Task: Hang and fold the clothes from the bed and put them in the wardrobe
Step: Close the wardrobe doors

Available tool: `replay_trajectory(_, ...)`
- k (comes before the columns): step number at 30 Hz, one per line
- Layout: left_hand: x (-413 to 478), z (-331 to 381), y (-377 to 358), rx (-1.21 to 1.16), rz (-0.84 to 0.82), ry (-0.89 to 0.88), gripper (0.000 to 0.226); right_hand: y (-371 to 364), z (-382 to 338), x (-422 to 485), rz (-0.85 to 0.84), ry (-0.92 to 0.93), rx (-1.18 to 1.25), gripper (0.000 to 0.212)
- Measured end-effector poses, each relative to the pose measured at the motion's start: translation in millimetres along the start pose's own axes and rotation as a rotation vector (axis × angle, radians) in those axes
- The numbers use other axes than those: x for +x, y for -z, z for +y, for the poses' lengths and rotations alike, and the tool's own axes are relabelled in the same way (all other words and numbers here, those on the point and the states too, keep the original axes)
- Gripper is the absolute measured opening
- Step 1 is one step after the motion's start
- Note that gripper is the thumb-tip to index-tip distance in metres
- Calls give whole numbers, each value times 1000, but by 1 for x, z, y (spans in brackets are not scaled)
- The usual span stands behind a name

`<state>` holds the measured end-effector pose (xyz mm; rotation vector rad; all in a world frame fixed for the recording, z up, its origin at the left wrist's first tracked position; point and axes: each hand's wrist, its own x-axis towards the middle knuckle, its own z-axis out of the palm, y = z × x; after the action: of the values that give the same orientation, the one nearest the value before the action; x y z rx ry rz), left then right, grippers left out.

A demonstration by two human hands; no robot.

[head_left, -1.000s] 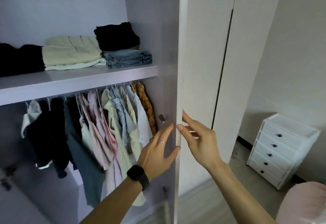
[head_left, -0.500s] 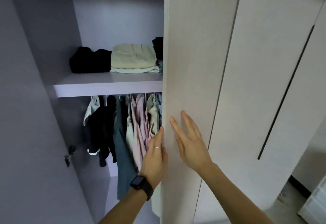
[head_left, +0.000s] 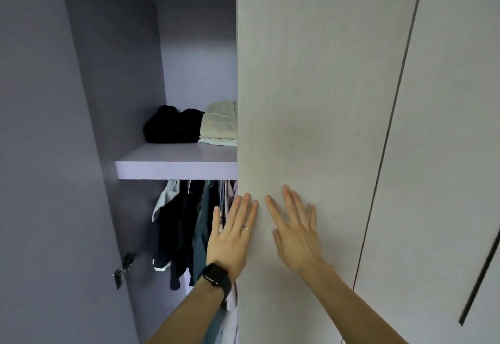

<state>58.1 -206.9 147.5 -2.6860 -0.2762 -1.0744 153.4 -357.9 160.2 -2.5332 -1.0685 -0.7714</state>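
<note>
The pale wardrobe door [head_left: 311, 100] covers most of the opening, leaving a gap on the left. My left hand [head_left: 232, 235], with a black watch and a ring, lies flat with straight fingers at the door's left edge. My right hand [head_left: 295, 232] presses flat on the door face beside it. Through the gap, folded black clothes [head_left: 173, 125] and folded cream clothes [head_left: 220, 123] sit on the lilac shelf [head_left: 176, 165]. Below the shelf, hung clothes [head_left: 189, 224] in dark, teal and pink show on the rail.
The other wardrobe door [head_left: 54, 154] stands open at the left, its lilac inner face toward me, with a metal hinge [head_left: 123, 268]. A neighbouring shut door [head_left: 446, 154] with a dark handle strip [head_left: 479, 284] lies to the right.
The right door has swung further across the opening, hiding more of the shelf and hung clothes. Both hands went from its edge to flat against it, and my view turned left.
</note>
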Motion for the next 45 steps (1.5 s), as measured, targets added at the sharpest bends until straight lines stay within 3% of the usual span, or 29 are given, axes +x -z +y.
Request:
replay_trajectory(3, 17, -9, -14, 50, -22, 4, 112, 2, 9, 29, 56, -81, -14, 86)
replay_trajectory(11, 66, -47, -55, 65, -75, -40, 115, -23, 34, 79, 128, -46, -220, 93)
replay_trajectory(16, 70, -58, -76, 35, -52, -97, 116, -36, 40, 83, 174, -51, -227, 92)
replay_trajectory(22, 67, -55, -64, -15, -79, -93, 108, -30, 38, 79, 103, -64, -164, 85)
replay_trajectory(31, -17, -49, 19, -420, 18, 297, 52, 6, -4, 3, 78, -12, 238, 56)
replay_trajectory(38, -150, -90, 121, -259, -31, 616, 44, 24, -111, -69, 83, 116, 604, 47)
replay_trajectory(45, -255, -126, 228, -217, 211, 865, 33, 38, -236, -113, -95, 315, 926, 48)
